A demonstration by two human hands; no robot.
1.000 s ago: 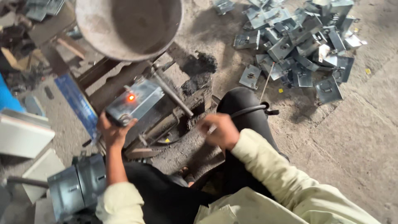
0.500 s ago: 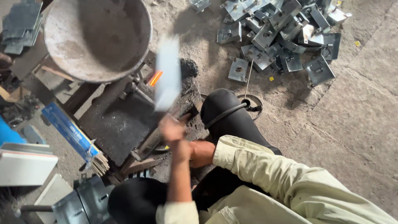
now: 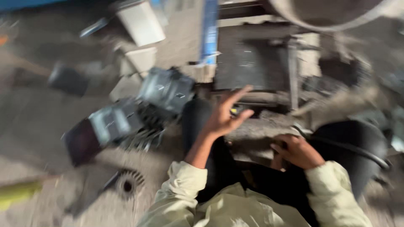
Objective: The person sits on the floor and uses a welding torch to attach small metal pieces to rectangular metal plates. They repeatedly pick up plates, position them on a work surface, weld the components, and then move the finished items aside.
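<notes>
Gritty floor [image 3: 38, 126] — left hand [image 3: 225, 115] spread empty, right hand [image 3: 296, 151] curled.

The left hand [image 3: 225, 115] is raised, fingers spread, in front of the dark flat plate [image 3: 252, 63], which lies ahead at centre. The right hand [image 3: 296, 151] rests lower and to the right, on the person's knee [image 3: 353, 147]. Left of the left hand sits a metal machine block [image 3: 166, 90]; nearer and lower left, a toothed gear [image 3: 126, 183] lies on the floor [image 3: 38, 138]. A big bowl's rim [image 3: 328, 19] lies beyond the plate, upper right.
</notes>
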